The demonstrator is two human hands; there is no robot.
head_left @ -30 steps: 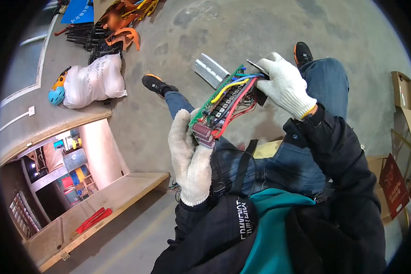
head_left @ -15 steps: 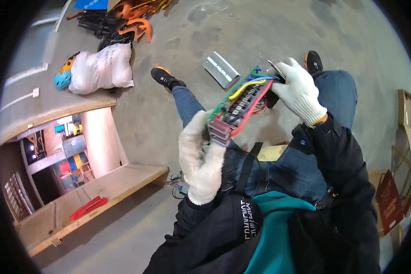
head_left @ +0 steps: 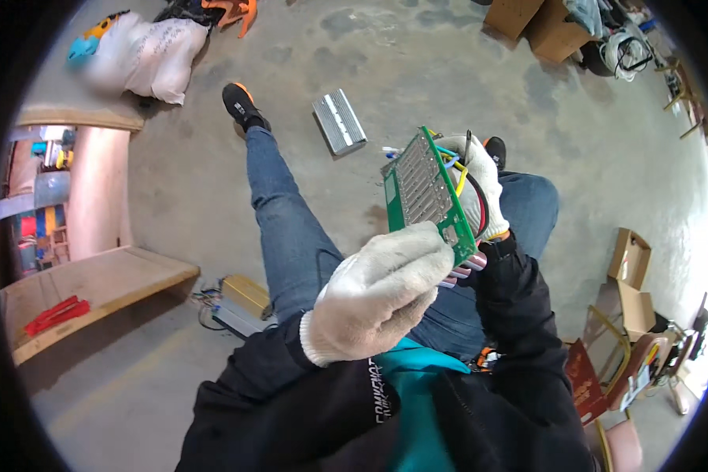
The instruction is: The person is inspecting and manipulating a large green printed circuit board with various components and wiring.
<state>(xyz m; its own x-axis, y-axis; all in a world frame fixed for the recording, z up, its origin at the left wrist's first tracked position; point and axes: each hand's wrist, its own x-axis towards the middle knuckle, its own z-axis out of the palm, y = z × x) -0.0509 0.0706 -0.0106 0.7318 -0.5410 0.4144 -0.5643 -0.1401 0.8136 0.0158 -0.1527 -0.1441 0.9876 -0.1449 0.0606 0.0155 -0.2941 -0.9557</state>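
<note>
A green circuit board (head_left: 429, 185) is tilted up in front of me, its soldered face toward me. My left hand (head_left: 377, 287), in a white knit glove, has its fingers closed together at the board's near lower edge. Behind the board my gloved right hand (head_left: 484, 189) grips its far side; its fingers are partly hidden. Yellow, blue, black and red wires (head_left: 462, 179) loop between the board and that hand. A thin dark tip stands up by the right fingers, its kind unclear. Rounded capacitors (head_left: 466, 269) show below the board's lower corner.
A ribbed silver metal housing (head_left: 339, 122) lies on the concrete floor beyond my legs. At left, a wooden bench (head_left: 126, 275) bears a red tool (head_left: 57, 315). Beside it are a gold box (head_left: 246, 296) and loose wires. Cardboard boxes (head_left: 554, 31) stand at far right.
The board has been turned over from its component side to its soldered side. My left hand has moved to the near lower edge. The view has shifted to the right.
</note>
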